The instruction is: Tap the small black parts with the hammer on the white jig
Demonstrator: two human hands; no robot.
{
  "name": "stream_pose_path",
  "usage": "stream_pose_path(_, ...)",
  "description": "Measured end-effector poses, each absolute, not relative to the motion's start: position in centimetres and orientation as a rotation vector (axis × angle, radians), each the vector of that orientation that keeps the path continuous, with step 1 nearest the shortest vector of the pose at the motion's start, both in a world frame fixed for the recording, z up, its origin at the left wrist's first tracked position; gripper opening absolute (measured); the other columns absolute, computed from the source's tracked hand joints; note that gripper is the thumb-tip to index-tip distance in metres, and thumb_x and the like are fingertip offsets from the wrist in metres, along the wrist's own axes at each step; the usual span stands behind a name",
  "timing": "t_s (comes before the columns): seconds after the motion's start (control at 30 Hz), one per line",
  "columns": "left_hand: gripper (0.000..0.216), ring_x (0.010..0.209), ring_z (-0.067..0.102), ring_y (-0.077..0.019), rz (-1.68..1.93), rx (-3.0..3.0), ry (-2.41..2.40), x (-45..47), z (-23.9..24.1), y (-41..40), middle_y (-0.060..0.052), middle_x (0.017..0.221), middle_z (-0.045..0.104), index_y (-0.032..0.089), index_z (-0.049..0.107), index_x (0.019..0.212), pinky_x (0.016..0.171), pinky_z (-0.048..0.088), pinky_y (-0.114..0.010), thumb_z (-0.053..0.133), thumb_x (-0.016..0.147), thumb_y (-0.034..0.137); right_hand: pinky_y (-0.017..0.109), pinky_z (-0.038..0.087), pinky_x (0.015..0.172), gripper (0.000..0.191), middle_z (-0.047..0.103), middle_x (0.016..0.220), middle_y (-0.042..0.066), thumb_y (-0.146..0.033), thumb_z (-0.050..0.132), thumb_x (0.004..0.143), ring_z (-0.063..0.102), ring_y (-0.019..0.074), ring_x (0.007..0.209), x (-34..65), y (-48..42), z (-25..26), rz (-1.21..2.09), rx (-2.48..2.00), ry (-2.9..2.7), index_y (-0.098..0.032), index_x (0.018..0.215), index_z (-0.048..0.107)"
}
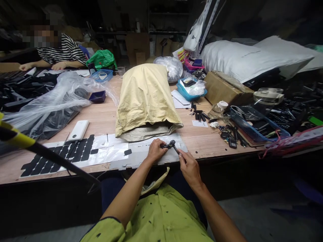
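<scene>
Near the front edge of the table, both my hands are on a black jointed piece with a round knob (172, 143); its exact kind I cannot make out. My left hand (156, 150) is closed on its left arm, fingers pinched together. A greyish rod on the other side of the knob runs down into my right hand (189, 168), which grips it between thumb and fingers. Below them lies a grey sheet (141, 156) with a small black sticker (128, 152) on it. A large yellow sack (146, 97) lies just beyond, its mouth facing me.
To the left are a sheet of black stickers (80, 151), a white power bank (78, 130) and a plastic-wrapped heap (55, 107). A black-and-yellow pole (50, 151) crosses the left front. Small black parts (199, 116), a jar (218, 109) and a blue basket (262, 126) stand right. A co-worker (62, 50) sits far left.
</scene>
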State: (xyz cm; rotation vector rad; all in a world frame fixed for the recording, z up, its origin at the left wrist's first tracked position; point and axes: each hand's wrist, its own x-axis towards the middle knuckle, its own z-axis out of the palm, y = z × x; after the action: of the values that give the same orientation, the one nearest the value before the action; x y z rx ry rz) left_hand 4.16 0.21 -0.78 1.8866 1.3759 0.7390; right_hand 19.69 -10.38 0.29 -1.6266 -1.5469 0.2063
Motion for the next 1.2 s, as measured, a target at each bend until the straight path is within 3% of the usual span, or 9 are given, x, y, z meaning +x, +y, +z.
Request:
stream_pose_path(0.17,0.022,0.09,0.061,-0.0194,0.676,1.847,1.389,4.2,-0.4,0.4,-0.001,0.084,0.066,0.021,0.074,0.081,0.084,0.049,-0.032,0.078,0.064,0.009,0.029,0.055,0.085,0.034,0.073,0.1,0.007,-0.026,0.046,0.096,0.068,0.0182,0.095,19.3,-10.6,0.8,0.225,-1.566,-1.561,-0.025,0.118,0.072)
stream_pose_path(0.33,0.019,0.09,0.062,-0.0199,0.659,1.852,1.398,4.3,-0.1,0.4,0.0,0.083,0.068,0.021,0.074,0.078,0.085,0.05,-0.033,0.078,0.063,0.01,0.026,0.053,0.078,0.034,0.072,0.09,0.004,-0.024,0.046,0.096,0.068,0.0158,0.086,18.8,-10.9,0.4,0.284,-1.596,-1.633,-0.027,0.116,0.072)
stream_pose_path(0.53,0.023,0.091,0.063,-0.0205,0.636,1.829,1.395,4.3,0.1,0.4,-0.001,0.084,0.069,0.021,0.076,0.082,0.083,0.05,-0.032,0.081,0.062,0.012,0.029,0.05,0.079,0.034,0.071,0.097,0.007,-0.026,0.046,0.094,0.064,0.0193,0.09,22.5,-9.4,0.0,0.067,-1.723,-1.518,-0.025,0.112,0.074)
stream_pose_path(0.7,0.017,0.088,0.063,-0.0209,0.634,1.815,1.341,3.9,0.3,0.9,-0.002,0.083,0.069,0.021,0.077,0.08,0.082,0.05,-0.033,0.079,0.065,0.016,0.029,0.037,0.066,0.032,0.062,0.079,0.005,-0.018,0.05,0.088,0.052,0.018,0.074,26.6,-7.1,-1.5,-0.152,-2.013,-1.439,-0.023,0.107,0.077)
stream_pose_path(0.83,0.007,0.086,0.062,-0.0193,0.713,1.706,1.247,3.4,0.4,0.9,-0.001,0.08,0.068,0.02,0.075,0.075,0.08,0.048,-0.031,0.075,0.069,0.023,0.03,0.028,0.064,0.03,0.055,0.078,0.005,-0.015,0.055,0.086,0.042,0.0172,0.072,26.8,-6.2,-3.1,-0.286,-2.071,-1.47,-0.024,0.104,0.077)
stream_pose_path(1.03,0.031,0.056,0.047,-0.0095,0.832,0.935,1.102,2.2,1.1,-0.8,0.0,0.065,0.057,0.015,0.066,0.072,0.055,0.038,-0.023,0.068,0.078,0.045,0.031,0.021,0.063,0.029,0.052,0.079,0.006,-0.018,0.052,0.09,0.039,0.0182,0.073,25.4,-6.1,-3.8,-0.509,-2.118,-1.449,-0.024,0.104,0.076)
stream_pose_path(1.2,0.039,0.053,0.042,-0.0078,0.81,0.626,0.999,0.7,2.4,-3.9,-0.001,0.067,0.055,0.014,0.067,0.081,0.05,0.034,-0.023,0.068,0.077,0.053,0.031,0.02,0.062,0.03,0.053,0.079,0.007,-0.017,0.05,0.089,0.039,0.0185,0.073,25.8,-6.0,-3.7,-0.586,-2.116,-1.465,-0.024,0.103,0.076)
